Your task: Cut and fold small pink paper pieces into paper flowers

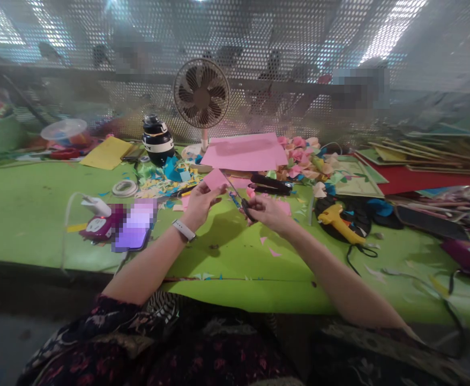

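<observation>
My left hand [203, 201], with a white band on its wrist, pinches a small piece of pink paper [215, 180]. In my right hand [267, 210] is a pair of scissors [246, 207], its dark handles around my fingers and its blades pointing up and left, close to the pink paper. Both hands are held above the green tabletop [222, 257]. Pink snippets [274, 252] lie on the table below my right hand. Just beyond that hand rests a black stapler [270, 184]. Larger pink sheets [245, 151] are behind my hands.
A small fan [201, 94] and a dark bottle [158, 142] stand at the back. Pink paper flowers [299, 155] are heaped behind the stapler. To the right lies a yellow glue gun [341, 222]; to the left, a phone [135, 225] beside a purple power strip [102, 228] with cords.
</observation>
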A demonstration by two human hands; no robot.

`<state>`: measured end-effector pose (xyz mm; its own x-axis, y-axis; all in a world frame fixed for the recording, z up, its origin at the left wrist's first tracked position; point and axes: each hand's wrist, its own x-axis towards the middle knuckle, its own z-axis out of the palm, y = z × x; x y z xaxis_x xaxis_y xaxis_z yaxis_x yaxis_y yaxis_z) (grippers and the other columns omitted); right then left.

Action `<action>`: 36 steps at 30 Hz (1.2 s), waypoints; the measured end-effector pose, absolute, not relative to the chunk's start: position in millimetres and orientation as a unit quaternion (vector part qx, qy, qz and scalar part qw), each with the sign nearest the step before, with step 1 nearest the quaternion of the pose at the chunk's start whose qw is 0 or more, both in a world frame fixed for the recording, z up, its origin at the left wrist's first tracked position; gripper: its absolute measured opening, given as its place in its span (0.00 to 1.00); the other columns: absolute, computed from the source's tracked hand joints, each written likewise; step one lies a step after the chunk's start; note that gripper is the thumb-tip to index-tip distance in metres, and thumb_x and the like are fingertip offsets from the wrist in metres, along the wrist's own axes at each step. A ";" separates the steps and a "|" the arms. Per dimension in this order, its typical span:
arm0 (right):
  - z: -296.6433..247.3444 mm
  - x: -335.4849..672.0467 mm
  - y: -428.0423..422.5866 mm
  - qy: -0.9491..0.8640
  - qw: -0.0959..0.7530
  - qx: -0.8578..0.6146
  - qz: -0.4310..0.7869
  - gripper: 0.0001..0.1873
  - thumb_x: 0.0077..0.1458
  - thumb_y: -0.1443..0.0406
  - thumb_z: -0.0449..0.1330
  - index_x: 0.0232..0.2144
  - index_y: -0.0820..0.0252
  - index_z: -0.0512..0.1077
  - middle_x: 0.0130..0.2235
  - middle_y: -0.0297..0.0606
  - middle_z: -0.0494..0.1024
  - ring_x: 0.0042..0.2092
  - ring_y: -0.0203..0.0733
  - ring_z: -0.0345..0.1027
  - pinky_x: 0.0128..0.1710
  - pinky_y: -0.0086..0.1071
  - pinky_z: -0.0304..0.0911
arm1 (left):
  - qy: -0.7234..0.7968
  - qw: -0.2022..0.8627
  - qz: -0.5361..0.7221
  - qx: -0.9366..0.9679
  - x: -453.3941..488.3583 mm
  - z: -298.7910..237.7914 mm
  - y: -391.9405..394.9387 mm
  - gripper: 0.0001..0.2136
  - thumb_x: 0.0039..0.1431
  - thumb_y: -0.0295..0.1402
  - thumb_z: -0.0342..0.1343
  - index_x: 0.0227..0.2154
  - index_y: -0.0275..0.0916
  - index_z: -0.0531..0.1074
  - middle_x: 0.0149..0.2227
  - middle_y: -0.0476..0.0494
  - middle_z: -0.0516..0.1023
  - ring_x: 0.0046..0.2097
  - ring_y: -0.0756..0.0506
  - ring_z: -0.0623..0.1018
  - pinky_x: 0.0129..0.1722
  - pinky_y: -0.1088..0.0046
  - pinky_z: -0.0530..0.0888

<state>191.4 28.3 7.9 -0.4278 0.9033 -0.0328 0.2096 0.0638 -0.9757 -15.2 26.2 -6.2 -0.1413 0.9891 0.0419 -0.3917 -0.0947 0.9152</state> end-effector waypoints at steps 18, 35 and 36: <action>7.7 186.8 24.4 -0.646 0.320 -0.443 0.532 0.22 0.43 0.53 0.74 0.29 0.60 0.71 0.25 0.31 0.75 0.25 0.32 0.69 0.23 0.26 0.70 | 0.395 0.542 0.637 0.381 -10.1 -3.0 21.2 0.25 0.32 0.43 0.76 0.35 0.39 0.77 0.36 0.45 0.83 0.34 0.50 0.79 0.34 0.76 0.73; 16.2 182.8 17.4 -0.650 0.293 -0.460 0.529 0.21 0.48 0.54 0.72 0.32 0.62 0.69 0.28 0.32 0.75 0.26 0.31 0.69 0.25 0.26 0.70 | 0.381 0.557 0.643 0.361 -6.3 1.2 18.6 0.23 0.29 0.40 0.77 0.31 0.38 0.79 0.32 0.47 0.83 0.31 0.52 0.77 0.33 0.76 0.72; 15.6 183.0 17.7 -0.651 0.292 -0.458 0.530 0.20 0.49 0.54 0.71 0.32 0.62 0.69 0.28 0.32 0.75 0.26 0.31 0.69 0.25 0.26 0.70 | 0.380 0.559 0.643 0.360 -6.4 0.7 18.8 0.23 0.29 0.40 0.77 0.31 0.38 0.79 0.32 0.47 0.83 0.30 0.52 0.77 0.33 0.76 0.72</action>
